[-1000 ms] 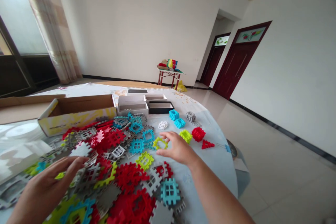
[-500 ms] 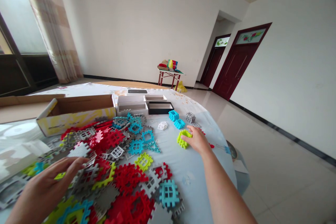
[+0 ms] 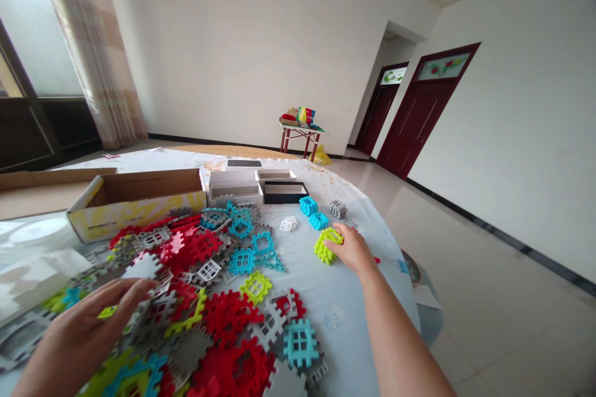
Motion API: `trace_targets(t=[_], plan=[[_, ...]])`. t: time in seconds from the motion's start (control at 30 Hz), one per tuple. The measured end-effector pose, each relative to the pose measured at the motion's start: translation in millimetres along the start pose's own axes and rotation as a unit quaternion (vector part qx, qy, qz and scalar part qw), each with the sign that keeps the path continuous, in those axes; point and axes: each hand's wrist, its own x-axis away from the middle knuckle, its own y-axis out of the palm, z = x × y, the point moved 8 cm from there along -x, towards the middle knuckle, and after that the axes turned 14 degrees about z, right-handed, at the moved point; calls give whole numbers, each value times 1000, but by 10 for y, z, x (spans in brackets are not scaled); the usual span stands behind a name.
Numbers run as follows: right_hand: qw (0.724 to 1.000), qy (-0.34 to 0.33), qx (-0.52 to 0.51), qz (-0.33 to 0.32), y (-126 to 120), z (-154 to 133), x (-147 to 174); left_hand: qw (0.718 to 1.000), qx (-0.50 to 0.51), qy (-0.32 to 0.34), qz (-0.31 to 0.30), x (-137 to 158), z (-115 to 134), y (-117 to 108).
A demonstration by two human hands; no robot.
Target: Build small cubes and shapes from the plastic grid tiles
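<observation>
My right hand (image 3: 351, 249) has its thumb and fingers around a small cluster of lime-green interlocking building pieces (image 3: 325, 247) on the tablecloth. Just beyond it sit two clusters of blue pieces (image 3: 308, 205) and a grey cluster (image 3: 338, 209). Partly hidden behind the right hand are more grey pieces. My left hand (image 3: 100, 313) rests low over the left side of a spread pile of pieces, fingers stretched out and thumb apart, with nothing visible in its grip. The pile mixes red pieces (image 3: 230, 316), grey plates (image 3: 189, 347), white window-shaped pieces (image 3: 208, 270) and a blue window piece (image 3: 300, 342).
Behind the pile stand an open cardboard box (image 3: 139, 201), white trays (image 3: 235, 192) and a black-rimmed tray (image 3: 285, 192). White plastic packaging (image 3: 40, 273) lies at left. The round table's edge (image 3: 395, 229) curves along the right. A small side table (image 3: 302, 129) stands by the wall.
The lime-green cluster has been tilted in my right hand, so a different side of it shows. My left hand stays where it was.
</observation>
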Motion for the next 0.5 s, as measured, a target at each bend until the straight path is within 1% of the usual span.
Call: trace_targets(t=[0.1, 0.23, 0.33, 0.43, 0.5], plan=[[1000, 4, -10, 0, -24, 4, 12, 1000, 17, -16, -10, 10, -12, 6], [1000, 9, -13, -23, 47, 18, 59, 1000, 18, -23, -9, 10, -4, 1], [1000, 9, -13, -19, 67, 6, 60, 999, 22, -24, -13, 4, -9, 5], [1000, 4, -14, 12, -34, -31, 34, 1000, 22, -16, -10, -5, -3, -5], [999, -10, -10, 32, -153, -63, 37, 1000, 12, -1, 5, -15, 27, -33]])
